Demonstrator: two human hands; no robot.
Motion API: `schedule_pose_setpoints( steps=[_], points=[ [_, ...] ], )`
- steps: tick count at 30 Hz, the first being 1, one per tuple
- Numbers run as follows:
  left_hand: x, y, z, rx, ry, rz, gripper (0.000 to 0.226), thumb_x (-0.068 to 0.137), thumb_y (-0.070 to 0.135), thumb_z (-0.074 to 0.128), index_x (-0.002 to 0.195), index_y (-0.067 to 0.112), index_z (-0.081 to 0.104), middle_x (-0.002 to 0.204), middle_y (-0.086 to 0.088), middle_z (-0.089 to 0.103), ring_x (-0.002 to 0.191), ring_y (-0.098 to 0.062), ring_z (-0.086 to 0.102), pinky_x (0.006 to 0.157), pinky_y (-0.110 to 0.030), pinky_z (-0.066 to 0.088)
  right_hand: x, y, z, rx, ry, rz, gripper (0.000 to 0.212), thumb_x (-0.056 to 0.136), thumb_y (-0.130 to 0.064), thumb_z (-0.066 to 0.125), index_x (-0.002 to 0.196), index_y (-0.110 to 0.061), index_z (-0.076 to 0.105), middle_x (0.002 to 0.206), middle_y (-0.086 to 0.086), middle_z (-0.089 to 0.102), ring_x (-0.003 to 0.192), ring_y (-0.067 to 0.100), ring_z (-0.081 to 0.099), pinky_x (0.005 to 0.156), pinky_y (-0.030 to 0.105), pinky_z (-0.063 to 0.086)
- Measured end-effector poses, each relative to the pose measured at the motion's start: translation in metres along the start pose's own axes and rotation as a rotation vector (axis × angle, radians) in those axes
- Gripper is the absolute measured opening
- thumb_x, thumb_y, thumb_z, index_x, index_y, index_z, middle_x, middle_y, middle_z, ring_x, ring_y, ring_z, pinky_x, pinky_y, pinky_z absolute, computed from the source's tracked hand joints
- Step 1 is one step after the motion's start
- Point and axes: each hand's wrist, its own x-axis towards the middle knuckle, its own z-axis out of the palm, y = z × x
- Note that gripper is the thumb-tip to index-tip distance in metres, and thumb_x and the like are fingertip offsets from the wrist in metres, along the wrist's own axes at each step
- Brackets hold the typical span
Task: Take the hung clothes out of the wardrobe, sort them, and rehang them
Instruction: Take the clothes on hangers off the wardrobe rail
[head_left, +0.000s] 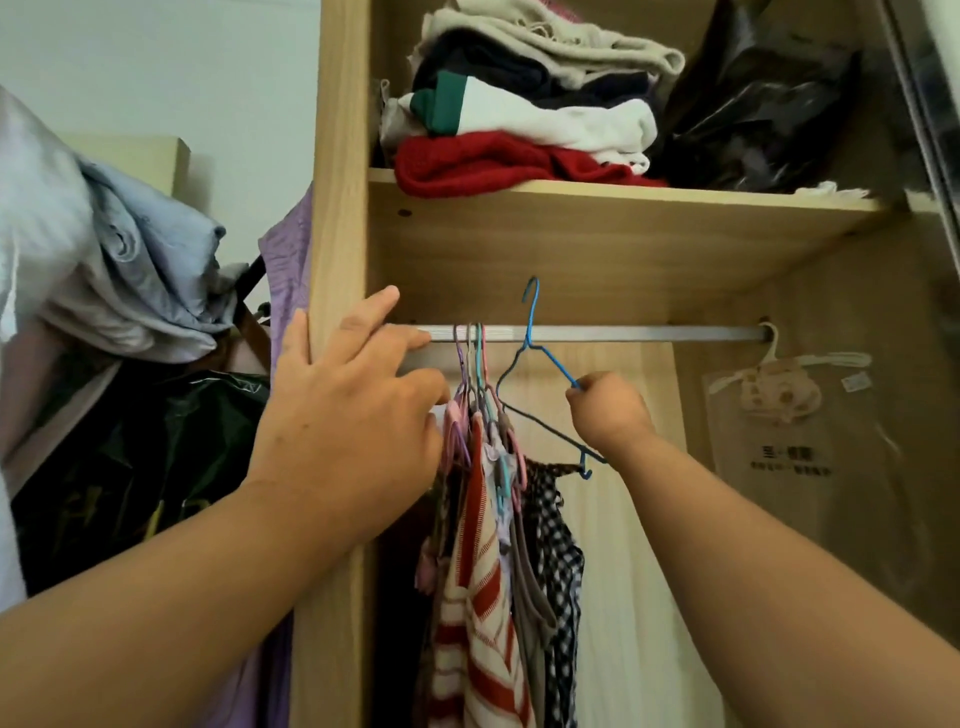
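A silver rail (623, 333) runs across the wooden wardrobe (337, 208). At its left end several hangers (475, 374) hang bunched together, carrying a red-and-white striped top (480, 597) and a black-and-white checked garment (558, 545). My right hand (608, 410) is shut on the arm of a blue wire hanger (535, 338); its hook stands above the rail, and the checked garment hangs from it. My left hand (358, 400) rests against the bunched hangers with its fingers spread, fingertips at the rail's left end.
Folded clothes (524, 98) and a dark plastic bag (758, 104) fill the shelf above the rail. A packaged item (779, 395) on a white hanger hangs at the rail's right end. Left of the wardrobe are piled pale clothes (124, 270), a purple garment (291, 270) and a black bag (140, 467).
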Motion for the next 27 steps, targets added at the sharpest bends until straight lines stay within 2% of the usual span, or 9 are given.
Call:
schedule_pose_setpoints(
  steps=[3, 5, 10, 13, 17, 20, 22, 25, 27],
  points=[
    [0.000, -0.001, 0.002, 0.011, 0.005, 0.015, 0.024, 0.075, 0.032, 0.051, 0.079, 0.026, 0.073, 0.119, -0.005, 0.063, 0.137, -0.027, 0.035, 0.101, -0.067, 0.028, -0.009, 0.002, -0.022, 0.072, 0.032, -0.046, 0.026, 0.096, -0.019, 0.049, 0.109, -0.004, 0.064, 0.105, 0.018, 0.067, 0.098, 0.035, 0.060, 0.077, 0.032, 0.047],
    [0.000, -0.003, 0.003, 0.026, 0.002, 0.018, 0.023, 0.075, 0.031, 0.051, 0.080, 0.026, 0.073, 0.120, -0.005, 0.062, 0.137, -0.028, 0.033, 0.102, -0.067, 0.027, -0.019, 0.006, -0.036, 0.074, 0.055, -0.069, 0.026, 0.095, -0.020, 0.050, 0.112, -0.005, 0.065, 0.108, 0.016, 0.067, 0.100, 0.034, 0.060, 0.082, 0.034, 0.047],
    [-0.002, 0.001, 0.002, 0.070, 0.007, 0.030, 0.015, 0.077, 0.027, 0.062, 0.084, 0.023, 0.074, 0.123, -0.010, 0.061, 0.137, -0.032, 0.033, 0.102, -0.067, 0.021, -0.060, 0.021, -0.076, 0.050, 0.110, -0.123, 0.025, 0.094, -0.021, 0.052, 0.111, -0.009, 0.067, 0.097, 0.011, 0.068, 0.078, 0.023, 0.057, 0.066, 0.026, 0.037],
    [-0.002, 0.017, 0.003, 0.035, -0.028, 0.043, 0.024, 0.079, 0.033, 0.055, 0.091, 0.025, 0.073, 0.128, -0.009, 0.059, 0.136, -0.030, 0.037, 0.103, -0.063, 0.020, -0.086, 0.032, -0.105, 0.018, 0.125, -0.122, 0.025, 0.093, -0.025, 0.055, 0.111, -0.014, 0.068, 0.087, 0.005, 0.066, 0.071, 0.019, 0.056, 0.060, 0.026, 0.036],
    [0.000, 0.056, 0.009, -0.276, -0.164, -0.005, 0.043, 0.080, 0.043, 0.057, 0.123, 0.039, 0.057, 0.148, 0.001, 0.039, 0.143, -0.020, 0.021, 0.111, -0.057, 0.015, -0.132, 0.052, -0.146, -0.026, 0.144, -0.107, 0.021, 0.088, -0.026, 0.063, 0.106, -0.019, 0.071, 0.093, -0.001, 0.069, 0.081, 0.014, 0.061, 0.069, 0.026, 0.043],
    [-0.002, 0.084, 0.022, -0.449, -0.265, -0.018, 0.062, 0.081, 0.042, 0.056, 0.140, 0.037, 0.038, 0.153, -0.001, 0.030, 0.141, -0.022, 0.023, 0.111, -0.050, 0.021, -0.178, 0.070, -0.171, -0.037, 0.108, -0.062, 0.017, 0.086, -0.026, 0.067, 0.102, -0.026, 0.072, 0.087, -0.010, 0.069, 0.076, 0.002, 0.061, 0.064, 0.016, 0.042],
    [-0.007, 0.100, 0.033, -0.552, -0.306, -0.014, 0.068, 0.085, 0.038, 0.055, 0.146, 0.030, 0.028, 0.154, -0.006, 0.028, 0.139, -0.025, 0.028, 0.111, -0.043, 0.027, -0.211, 0.078, -0.182, 0.017, 0.069, -0.021, 0.013, 0.084, -0.023, 0.069, 0.096, -0.029, 0.072, 0.079, -0.017, 0.070, 0.072, -0.001, 0.063, 0.064, 0.012, 0.045],
    [-0.024, 0.122, 0.049, -0.728, -0.439, -0.026, 0.073, 0.089, 0.034, 0.053, 0.150, 0.019, 0.016, 0.156, -0.009, 0.022, 0.142, -0.026, 0.023, 0.114, -0.040, 0.027, -0.265, 0.086, -0.195, 0.019, 0.058, 0.045, 0.016, 0.083, -0.017, 0.070, 0.092, -0.030, 0.071, 0.060, -0.027, 0.064, 0.061, -0.011, 0.058, 0.058, 0.000, 0.038],
    [-0.038, 0.135, 0.058, -0.831, -0.514, -0.042, 0.070, 0.090, 0.034, 0.053, 0.149, 0.018, 0.020, 0.153, -0.011, 0.027, 0.139, -0.028, 0.028, 0.112, -0.042, 0.029, -0.300, 0.089, -0.202, -0.023, 0.064, 0.083, 0.018, 0.083, -0.018, 0.069, 0.088, -0.036, 0.070, 0.051, -0.024, 0.057, 0.050, -0.008, 0.052, 0.052, 0.001, 0.035]
  ],
)
